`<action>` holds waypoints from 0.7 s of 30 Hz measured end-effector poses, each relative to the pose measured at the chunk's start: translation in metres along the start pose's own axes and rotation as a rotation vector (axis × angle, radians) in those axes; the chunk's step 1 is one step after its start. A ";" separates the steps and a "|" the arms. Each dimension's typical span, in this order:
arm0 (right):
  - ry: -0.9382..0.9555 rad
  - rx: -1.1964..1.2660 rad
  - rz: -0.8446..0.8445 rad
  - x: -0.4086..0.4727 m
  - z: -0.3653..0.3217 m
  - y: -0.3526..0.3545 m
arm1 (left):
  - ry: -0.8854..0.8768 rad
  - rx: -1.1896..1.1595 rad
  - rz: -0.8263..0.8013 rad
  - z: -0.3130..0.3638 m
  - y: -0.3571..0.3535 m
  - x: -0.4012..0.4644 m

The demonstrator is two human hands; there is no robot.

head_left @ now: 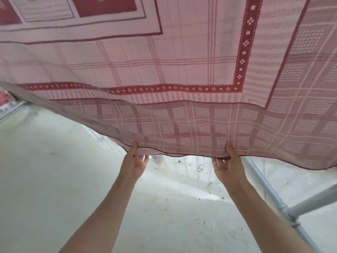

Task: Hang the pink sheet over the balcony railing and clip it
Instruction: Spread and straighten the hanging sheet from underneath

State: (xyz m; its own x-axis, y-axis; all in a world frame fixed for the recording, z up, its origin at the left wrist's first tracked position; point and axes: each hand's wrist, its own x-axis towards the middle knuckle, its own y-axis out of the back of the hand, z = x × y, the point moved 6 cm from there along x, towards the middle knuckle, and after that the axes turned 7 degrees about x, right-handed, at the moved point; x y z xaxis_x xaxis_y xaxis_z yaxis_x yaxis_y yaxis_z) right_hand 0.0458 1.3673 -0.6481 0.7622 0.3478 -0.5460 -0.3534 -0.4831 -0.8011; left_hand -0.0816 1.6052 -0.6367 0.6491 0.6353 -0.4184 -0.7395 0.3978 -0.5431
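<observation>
The pink sheet [182, 66] billows across the upper view, its dark-hemmed near edge held up over a pale floor [45, 179]; a grey railing [264, 181] slants beneath its right part; the left hand [134, 162] and right hand [228, 162] each pinch that hem, thumbs on top, fingers underneath.

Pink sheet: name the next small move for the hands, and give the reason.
Probably carry the pink sheet toward the railing pipe at the right. Both the left hand and right hand pinch its near hem, spread in the air, with no clip visible.
</observation>
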 end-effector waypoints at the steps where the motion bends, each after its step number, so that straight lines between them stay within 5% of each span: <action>1: -0.004 0.010 0.001 -0.002 0.007 -0.003 | 0.022 0.040 0.033 0.000 0.002 -0.002; 9: -0.185 -0.257 -0.105 -0.017 0.167 -0.035 | 0.089 0.163 0.030 0.008 0.032 0.021; 17: 0.107 -0.002 0.014 0.010 0.203 -0.050 | 0.165 -0.095 -0.339 0.035 0.039 0.067; 21: 0.245 0.037 0.070 0.013 0.200 -0.054 | 0.233 -0.220 -0.298 0.065 0.056 0.105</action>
State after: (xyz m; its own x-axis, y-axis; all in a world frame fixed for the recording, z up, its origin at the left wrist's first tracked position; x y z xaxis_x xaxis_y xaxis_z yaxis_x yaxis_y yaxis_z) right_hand -0.0332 1.5584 -0.6613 0.8422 0.1068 -0.5285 -0.4263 -0.4681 -0.7740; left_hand -0.0662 1.7373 -0.6635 0.8701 0.3379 -0.3589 -0.4743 0.3751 -0.7965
